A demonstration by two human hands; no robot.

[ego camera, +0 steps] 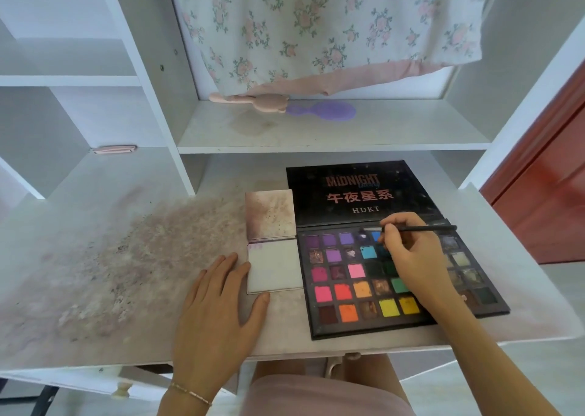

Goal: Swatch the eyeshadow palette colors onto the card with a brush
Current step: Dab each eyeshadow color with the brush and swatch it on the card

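- Surface: white desk (95, 257), powder-stained, w/ shelf unit behind.
- Eyeshadow palette (402, 276): open, lid flat, on desk at right.
- Card (273, 265): just left of palette.
- Right hand (414, 257): pinches brush (421, 228), above the palette's blue pans.
- Left hand (218, 314): flat on desk, fingers straight, touching card edge.

Open palette lid (364, 194) printed "MIDNIGHT", Chinese characters "午夜星系" beneath, "HDKT" below, small script word unreadable
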